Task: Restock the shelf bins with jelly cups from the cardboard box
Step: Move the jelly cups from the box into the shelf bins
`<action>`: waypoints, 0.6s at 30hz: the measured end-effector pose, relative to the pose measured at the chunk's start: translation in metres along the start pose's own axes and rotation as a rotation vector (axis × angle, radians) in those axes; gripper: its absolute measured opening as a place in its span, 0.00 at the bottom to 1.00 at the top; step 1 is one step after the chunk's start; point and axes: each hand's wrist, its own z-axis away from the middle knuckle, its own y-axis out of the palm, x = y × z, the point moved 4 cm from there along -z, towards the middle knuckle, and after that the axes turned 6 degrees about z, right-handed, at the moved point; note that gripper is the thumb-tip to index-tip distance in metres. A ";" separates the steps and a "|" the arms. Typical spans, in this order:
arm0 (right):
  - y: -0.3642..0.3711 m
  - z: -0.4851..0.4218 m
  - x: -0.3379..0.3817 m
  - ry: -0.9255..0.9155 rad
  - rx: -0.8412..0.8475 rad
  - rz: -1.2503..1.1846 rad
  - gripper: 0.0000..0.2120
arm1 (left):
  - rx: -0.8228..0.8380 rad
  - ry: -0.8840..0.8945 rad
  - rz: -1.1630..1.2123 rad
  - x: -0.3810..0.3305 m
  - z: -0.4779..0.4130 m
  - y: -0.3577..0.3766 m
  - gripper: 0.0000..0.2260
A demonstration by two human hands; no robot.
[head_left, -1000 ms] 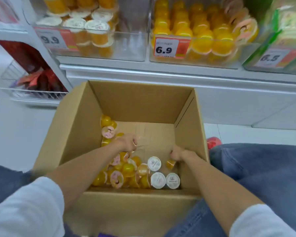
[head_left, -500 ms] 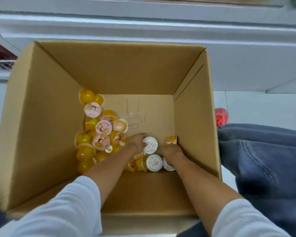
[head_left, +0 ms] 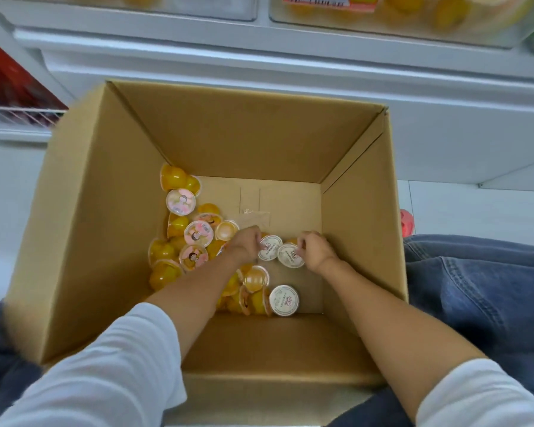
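Left hand (head_left: 244, 245) and right hand (head_left: 316, 249) now pinch two jelly cups (head_left: 270, 248), just picked off the cardboard box (head_left: 105, 211) floor; shelf bins (head_left: 398, 26) next.

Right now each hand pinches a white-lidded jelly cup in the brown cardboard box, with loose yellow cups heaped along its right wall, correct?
No: the head view shows the loose yellow cups heaped along the brown cardboard box's left wall. The left hand pinches one white-lidded jelly cup, the right hand another.

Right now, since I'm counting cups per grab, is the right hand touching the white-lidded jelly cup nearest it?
Touching. In the head view the right hand pinches the white-lidded jelly cup by its rim.
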 end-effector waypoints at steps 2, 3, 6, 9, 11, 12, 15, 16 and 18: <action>-0.023 0.001 0.008 0.008 -0.071 -0.135 0.07 | -0.040 0.026 0.105 -0.009 0.004 -0.029 0.16; -0.038 0.003 0.016 -0.004 -0.093 -0.193 0.07 | -0.063 0.040 0.152 -0.016 0.007 -0.047 0.16; -0.087 0.012 0.044 -0.073 -0.191 -0.346 0.12 | -0.141 0.104 0.255 -0.047 0.027 -0.105 0.16; -0.145 0.035 0.091 -0.189 -0.291 -0.459 0.11 | -0.226 0.172 0.360 -0.083 0.059 -0.167 0.15; -0.183 0.055 0.127 -0.252 -0.348 -0.519 0.08 | -0.303 0.217 0.316 -0.106 0.086 -0.210 0.12; -0.200 0.064 0.144 -0.280 -0.370 -0.544 0.07 | -0.345 0.238 0.284 -0.118 0.100 -0.231 0.10; -0.250 0.092 0.192 -0.348 -0.450 -0.629 0.07 | -0.515 0.294 0.274 -0.147 0.140 -0.293 0.06; -0.265 0.099 0.207 -0.368 -0.482 -0.655 0.08 | -0.582 0.313 0.308 -0.156 0.154 -0.314 0.06; -0.293 0.112 0.236 -0.419 -0.527 -0.726 0.12 | -0.684 0.365 0.337 -0.172 0.176 -0.353 0.10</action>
